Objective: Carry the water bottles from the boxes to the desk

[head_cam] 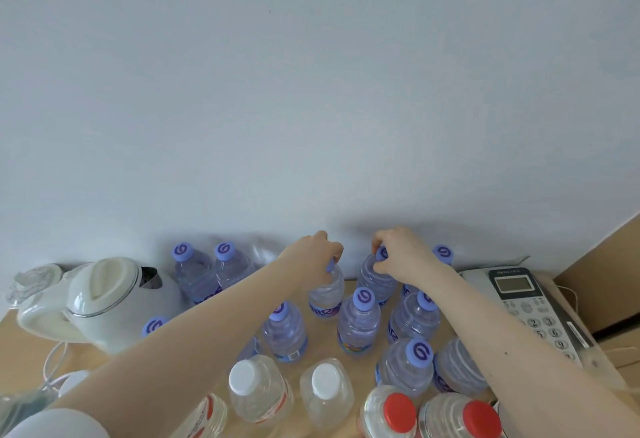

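Near edge, bottom right: two red-capped bottles (398,410), upright, side by side. Left of them are the white-capped bottles (247,380), two in full view and a third cut off by the frame. All stand on the desk (27,361), which has a light wood top.

Middle: cluster of purple-capped bottles (358,323), upright, packed close, some touching. Both forearms reach over them; the left arm hides part of one.

Left side of desk: white kettle (104,302), lid down. Right edge: desk phone (530,306), keypad and display showing.

Further back: left hand (318,254), fingers curled down over the cap, clamped on the left bottle (327,293) at the top. Right hand (401,257), thumb and fingers pinching the cap of the right bottle (375,281). Both bottles are upright, just beside each other with a narrow gap, behind the cluster. Bases are at desk level; can't tell if they rest on it or hang just off it.

Rearmost: two back-row bottles (194,271), purple caps, left of the hands and close to the wall (311,91). One more purple cap (443,254) shows behind the right wrist. Something clear sits by the wall, too blurred to identify.
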### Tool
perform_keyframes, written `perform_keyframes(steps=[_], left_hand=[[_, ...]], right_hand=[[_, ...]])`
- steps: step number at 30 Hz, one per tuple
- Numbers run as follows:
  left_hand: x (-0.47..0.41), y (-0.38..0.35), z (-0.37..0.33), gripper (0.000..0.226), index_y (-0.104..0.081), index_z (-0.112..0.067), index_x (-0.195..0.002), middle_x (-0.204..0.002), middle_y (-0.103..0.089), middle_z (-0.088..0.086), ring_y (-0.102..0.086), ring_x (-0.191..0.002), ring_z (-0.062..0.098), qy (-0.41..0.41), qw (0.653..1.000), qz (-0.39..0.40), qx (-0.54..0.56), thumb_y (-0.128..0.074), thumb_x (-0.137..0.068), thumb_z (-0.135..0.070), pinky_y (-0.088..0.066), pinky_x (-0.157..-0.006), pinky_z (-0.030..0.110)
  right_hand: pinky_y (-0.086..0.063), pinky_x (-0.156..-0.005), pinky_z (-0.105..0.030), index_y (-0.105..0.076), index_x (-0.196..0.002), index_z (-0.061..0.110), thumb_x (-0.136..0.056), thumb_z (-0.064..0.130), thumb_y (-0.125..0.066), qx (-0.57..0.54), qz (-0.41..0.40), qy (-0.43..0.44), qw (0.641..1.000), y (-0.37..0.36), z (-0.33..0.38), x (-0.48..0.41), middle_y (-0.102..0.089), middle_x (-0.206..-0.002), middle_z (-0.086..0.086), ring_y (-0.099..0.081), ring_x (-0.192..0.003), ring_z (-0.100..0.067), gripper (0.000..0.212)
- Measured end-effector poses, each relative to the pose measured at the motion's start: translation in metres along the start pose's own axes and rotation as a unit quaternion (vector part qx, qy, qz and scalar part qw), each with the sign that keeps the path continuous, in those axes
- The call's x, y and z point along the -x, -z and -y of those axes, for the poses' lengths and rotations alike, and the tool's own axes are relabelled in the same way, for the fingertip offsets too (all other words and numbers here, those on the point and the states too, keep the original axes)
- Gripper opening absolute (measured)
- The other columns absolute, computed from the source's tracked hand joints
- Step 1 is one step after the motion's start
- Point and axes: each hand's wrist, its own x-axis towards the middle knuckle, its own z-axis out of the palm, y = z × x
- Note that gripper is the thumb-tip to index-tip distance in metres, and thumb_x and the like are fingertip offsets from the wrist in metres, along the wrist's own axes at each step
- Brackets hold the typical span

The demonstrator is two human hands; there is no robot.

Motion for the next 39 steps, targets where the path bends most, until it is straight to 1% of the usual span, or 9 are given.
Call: perform_keyframes(steps=[7, 13, 17, 21, 24, 27, 31, 37, 39], left_hand=[[0.009, 0.008, 0.023, 0.022, -0.056, -0.006, -0.109, -0.093, -0.037, 0.005, -0.041, -0.071, 0.025, 0.018, 1.0, -0.008, 0.009, -0.048, -0.089, -0.011, -0.038, -0.066, 0.03], [0.025, 0.014, 0.05, 0.019, -0.054, -0.007, -0.107, -0.092, -0.035, 0.005, -0.04, -0.072, 0.025, 0.03, 0.999, -0.01, -0.017, -0.047, -0.091, -0.014, -0.037, -0.066, 0.03], [0.033, 0.013, 0.066, 0.02, -0.054, -0.006, -0.109, -0.093, -0.035, 0.006, -0.039, -0.072, 0.025, 0.034, 0.999, -0.006, -0.024, -0.047, -0.091, -0.013, -0.037, -0.067, 0.031], [0.035, 0.012, 0.077, 0.021, -0.055, -0.006, -0.11, -0.094, -0.035, 0.006, -0.04, -0.073, 0.025, 0.038, 0.999, 0.0, -0.02, -0.048, -0.092, -0.013, -0.04, -0.07, 0.032], [0.034, 0.011, 0.083, 0.022, -0.056, -0.005, -0.111, -0.095, -0.036, 0.006, -0.041, -0.074, 0.026, 0.04, 0.999, 0.0, -0.011, -0.048, -0.092, -0.012, -0.038, -0.069, 0.031], [0.032, 0.012, 0.085, 0.022, -0.057, -0.007, -0.113, -0.1, -0.041, 0.01, -0.043, -0.075, 0.026, 0.04, 0.999, 0.006, -0.015, -0.048, -0.093, -0.012, -0.038, -0.07, 0.031], [0.029, 0.012, 0.085, 0.023, -0.057, -0.006, -0.115, -0.114, -0.048, 0.014, -0.052, -0.086, 0.031, 0.039, 0.999, 0.016, -0.022, -0.048, -0.094, -0.011, -0.038, -0.071, 0.03], [0.026, 0.013, 0.089, 0.022, -0.056, -0.006, -0.113, -0.115, -0.049, 0.015, -0.046, -0.082, 0.027, 0.031, 0.999, 0.002, -0.021, -0.048, -0.094, -0.011, -0.037, -0.07, 0.03], [0.026, 0.012, 0.089, 0.022, -0.056, -0.007, -0.115, -0.115, -0.048, 0.015, -0.052, -0.088, 0.031, 0.03, 0.999, 0.0, -0.025, -0.049, -0.094, -0.012, -0.037, -0.071, 0.03]], right_hand=[[-0.031, -0.052, -0.022, -0.062, -0.107, 0.009, -0.084, 0.011, -0.061, -0.007, -0.007, 0.015, 1.0, 0.0, 0.025, -0.002, -0.048, -0.097, -0.007, -0.05, -0.08, -0.022, 0.022], [-0.037, -0.065, -0.026, -0.062, -0.106, 0.01, -0.082, 0.01, -0.062, -0.007, -0.004, 0.033, 0.999, -0.01, 0.052, -0.012, -0.051, -0.098, -0.007, -0.047, -0.085, -0.019, 0.024], [-0.032, -0.053, -0.022, -0.063, -0.103, 0.01, -0.082, 0.011, -0.062, -0.017, -0.005, 0.052, 0.999, -0.016, 0.069, -0.018, -0.051, -0.095, -0.006, -0.046, -0.082, -0.017, 0.021], [-0.031, -0.052, -0.022, -0.062, -0.106, 0.006, -0.083, 0.008, -0.061, -0.016, -0.003, 0.064, 0.998, -0.02, 0.083, -0.021, -0.049, -0.088, -0.003, -0.042, -0.078, -0.016, 0.023], [-0.034, -0.062, -0.026, -0.062, -0.107, 0.007, -0.084, 0.007, -0.06, -0.017, -0.005, 0.064, 0.998, -0.024, 0.089, -0.024, -0.045, -0.08, 0.003, -0.04, -0.085, -0.017, 0.023], [-0.035, -0.068, -0.027, -0.062, -0.108, 0.008, -0.083, 0.007, -0.06, -0.017, -0.001, 0.062, 0.998, -0.028, 0.093, -0.027, -0.046, -0.088, -0.002, -0.04, -0.091, -0.018, 0.024], [-0.035, -0.069, -0.028, -0.062, -0.108, 0.008, -0.082, 0.008, -0.062, -0.015, 0.003, 0.065, 0.998, -0.031, 0.094, -0.03, -0.047, -0.091, -0.003, -0.037, -0.091, -0.016, 0.025], [-0.032, -0.065, -0.026, -0.063, -0.108, 0.008, -0.082, 0.008, -0.061, -0.012, -0.006, 0.066, 0.998, -0.03, 0.094, -0.034, -0.048, -0.091, -0.004, -0.037, -0.089, -0.016, 0.026], [-0.032, -0.065, -0.026, -0.064, -0.108, 0.008, -0.082, 0.007, -0.061, -0.01, -0.011, 0.068, 0.998, -0.03, 0.094, -0.035, -0.047, -0.09, -0.002, -0.037, -0.089, -0.015, 0.026]])
